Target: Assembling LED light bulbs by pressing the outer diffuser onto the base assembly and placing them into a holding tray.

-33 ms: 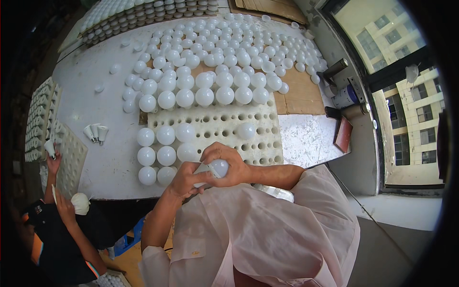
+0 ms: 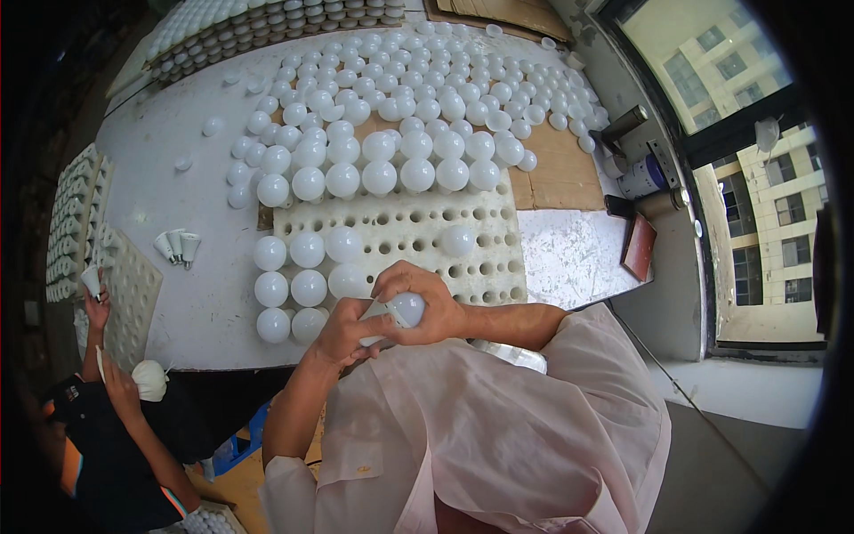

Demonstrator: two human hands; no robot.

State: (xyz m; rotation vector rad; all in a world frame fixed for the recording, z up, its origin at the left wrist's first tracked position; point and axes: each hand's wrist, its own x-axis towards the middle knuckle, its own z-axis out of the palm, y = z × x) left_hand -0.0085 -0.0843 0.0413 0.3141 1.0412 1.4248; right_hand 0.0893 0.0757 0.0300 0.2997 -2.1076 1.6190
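Left grip (image 2: 341, 331) and right grip (image 2: 434, 307) pinch one bulb (image 2: 408, 310); white table (image 2: 206, 276) ahead; window (image 2: 776, 214) right.

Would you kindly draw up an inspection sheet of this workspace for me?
Surface: white table, scuffed near the window; brown cardboard covers part of it.
Things in work: one bulb in hand; pale tray with holes, partly filled with white globes.
Clutter: many white domes scattered behind the tray; reddish flat object and blue-and-white container near the window.
Hands: left hand and right hand both grip the bulb.
Cables: thin dark cord at right; its ends are unclear.
Surroundings: window at right; co-worker at left.
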